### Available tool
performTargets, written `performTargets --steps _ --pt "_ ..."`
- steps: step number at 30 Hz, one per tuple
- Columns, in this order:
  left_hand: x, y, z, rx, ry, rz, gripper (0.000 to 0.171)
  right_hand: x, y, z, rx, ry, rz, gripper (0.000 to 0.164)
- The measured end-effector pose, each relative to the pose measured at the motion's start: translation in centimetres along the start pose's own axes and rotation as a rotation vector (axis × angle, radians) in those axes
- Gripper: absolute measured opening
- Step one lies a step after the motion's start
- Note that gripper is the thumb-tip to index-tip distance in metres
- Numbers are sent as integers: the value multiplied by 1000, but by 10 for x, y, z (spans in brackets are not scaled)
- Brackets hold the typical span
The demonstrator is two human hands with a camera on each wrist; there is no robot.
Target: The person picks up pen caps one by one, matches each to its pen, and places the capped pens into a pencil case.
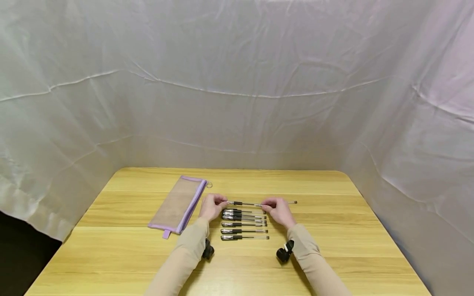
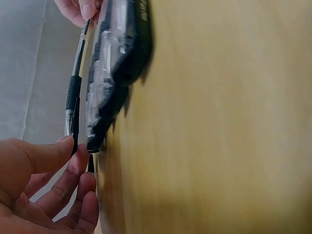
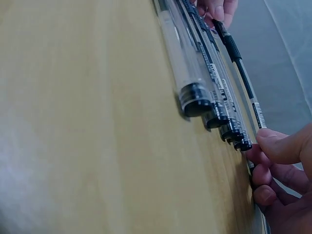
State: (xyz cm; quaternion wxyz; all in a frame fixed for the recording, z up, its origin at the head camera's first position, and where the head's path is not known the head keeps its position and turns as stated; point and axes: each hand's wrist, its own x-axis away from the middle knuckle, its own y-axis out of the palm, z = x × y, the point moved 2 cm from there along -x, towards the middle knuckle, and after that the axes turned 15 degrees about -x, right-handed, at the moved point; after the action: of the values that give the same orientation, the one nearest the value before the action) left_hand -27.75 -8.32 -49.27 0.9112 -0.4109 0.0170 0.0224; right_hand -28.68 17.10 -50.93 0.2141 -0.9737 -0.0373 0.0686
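A clear-barrelled black gel pen (image 1: 244,203) stretches between the two hands, just beyond a column of similar pens (image 1: 244,224). My left hand (image 1: 213,206) pinches its capped end between thumb and fingertip. At the other end, my right hand (image 1: 278,209) pinches the clear barrel near a printed label. In the left wrist view the held pen (image 2: 73,92) has a black ribbed grip. Beyond the right hand, a pen end (image 1: 293,202) sticks out; the hand hides the rest. The pens in the column lie roughly parallel, caps to the left, some close together.
Left of the pens lies a flat mesh zip pouch (image 1: 177,203) with purple edging, a tab and a metal ring. The wooden table (image 1: 333,246) reaches back to hanging pale cloth (image 1: 237,123) on three sides. Black wrist cameras (image 1: 283,254) are strapped to both forearms.
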Motion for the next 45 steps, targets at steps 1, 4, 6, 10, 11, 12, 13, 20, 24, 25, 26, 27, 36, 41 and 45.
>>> performTargets --steps 1,4,6,10,11,12,13,20,24,25,26,27,36,41,45 --pt "0 0 0 -6 -8 -2 9 0 0 0 7 -5 -1 10" --pt "0 1 -2 -27 -18 -1 9 0 0 -1 20 -17 -2 9" --pt "0 2 -2 -39 -19 3 9 0 0 -1 24 -27 2 9" --pt "0 4 -4 -54 -26 6 8 0 0 -1 21 -17 4 10" --pt "0 4 -4 -56 -27 4 8 0 0 -1 23 -13 3 11" --pt "1 4 -3 -58 -28 1 8 1 0 -1 25 -9 3 11" --pt "1 4 -3 -59 -31 -1 8 1 0 -1 24 -3 1 12" --pt "3 3 -3 -57 -28 0 11 2 -3 2 0 -7 12 13" --pt "4 2 -4 -44 -28 5 11 4 -5 3 -28 -11 16 15" --pt "4 2 -5 -39 -27 5 11 4 -6 3 -35 -14 15 15" --pt "4 1 -5 -36 -23 5 11 4 -7 2 -37 -20 17 15" --pt "4 1 -5 -30 -31 3 11 5 -7 2 -40 -24 16 15" --pt "3 0 -7 -18 -33 6 14 8 -15 3 -77 6 44 21" --pt "3 -1 -8 -13 -33 14 14 9 -23 5 -89 3 97 24" --pt "4 -2 -9 -1 -34 16 14 10 -29 8 -104 1 142 31"
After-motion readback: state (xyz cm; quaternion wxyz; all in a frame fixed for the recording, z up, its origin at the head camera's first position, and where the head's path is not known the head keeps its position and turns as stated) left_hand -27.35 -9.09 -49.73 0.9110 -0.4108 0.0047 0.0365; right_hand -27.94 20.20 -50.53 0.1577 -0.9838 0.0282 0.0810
